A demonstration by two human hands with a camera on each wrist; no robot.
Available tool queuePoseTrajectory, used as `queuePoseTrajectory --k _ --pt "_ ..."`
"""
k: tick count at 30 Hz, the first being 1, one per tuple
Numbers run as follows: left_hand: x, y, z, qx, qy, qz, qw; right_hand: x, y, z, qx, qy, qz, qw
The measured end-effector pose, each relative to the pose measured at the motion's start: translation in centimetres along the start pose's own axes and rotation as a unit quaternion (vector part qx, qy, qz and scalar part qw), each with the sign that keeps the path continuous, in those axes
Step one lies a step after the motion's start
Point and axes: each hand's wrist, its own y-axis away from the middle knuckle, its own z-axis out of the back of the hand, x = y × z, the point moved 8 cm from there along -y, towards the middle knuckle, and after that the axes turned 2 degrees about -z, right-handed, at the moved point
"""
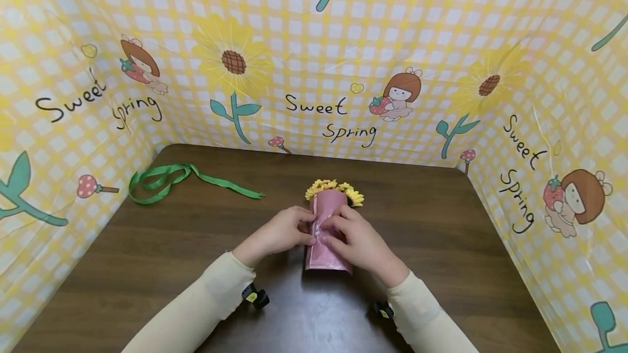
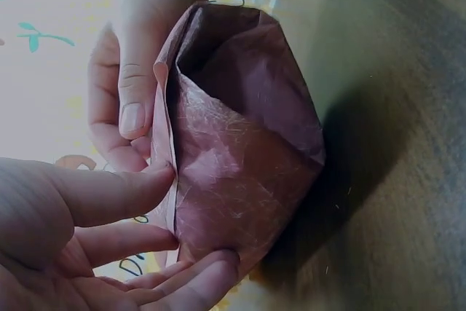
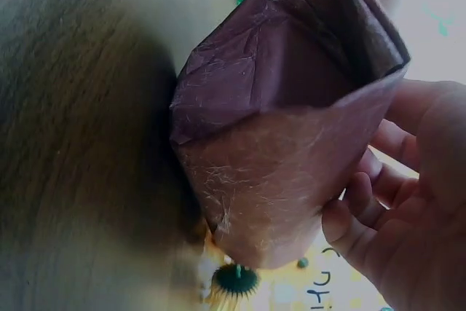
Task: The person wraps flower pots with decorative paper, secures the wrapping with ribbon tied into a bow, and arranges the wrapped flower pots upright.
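A sheet of pink wrapping paper (image 1: 330,257) lies rolled into a tube on the table, its near end standing open. Yellow artificial sunflowers (image 1: 354,196) poke out of the far end. From the left side, my left hand (image 1: 281,233) holds the paper near its lengthwise overlapping edge, thumb and fingers at the seam in the left wrist view. My right hand (image 1: 362,238) grips the roll from the other side, with bent fingers along the same seam. In the right wrist view a dark flower centre (image 3: 237,279) shows below the paper.
A green ribbon (image 1: 157,181) lies loosely looped at the table's back left, one end trailing toward the flowers. The dark wooden table (image 1: 196,255) is bordered by a yellow checked cloth (image 1: 304,59) hanging at the back and both sides.
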Motion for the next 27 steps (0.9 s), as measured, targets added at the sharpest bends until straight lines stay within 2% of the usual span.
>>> queuePoseTrajectory --k 6,11,17,23,27 --pt "-0.3 0.2 -0.2 -0.002 0.007 0.004 1.0000 -0.3 0.1 -0.3 0.019 -0.021 -0.034 0.999" --pt "-0.9 0.4 -0.4 -0.017 -0.024 -0.007 0.9995 0.3 0.2 0.3 0.007 0.014 -0.054 0.998" --pt "-1.4 0.4 -0.4 -0.043 -0.054 -0.008 0.9976 2.0 0.3 0.9 -0.017 0.092 -0.027 0.995" --pt "-1.4 0.6 -0.5 -0.050 -0.046 0.008 0.9977 2.7 0.4 0.8 -0.015 0.113 0.003 0.994" --pt "-1.7 0.4 -0.7 -0.049 -0.062 -0.016 0.9968 2.4 0.5 1.1 -0.004 0.113 -0.006 0.994"
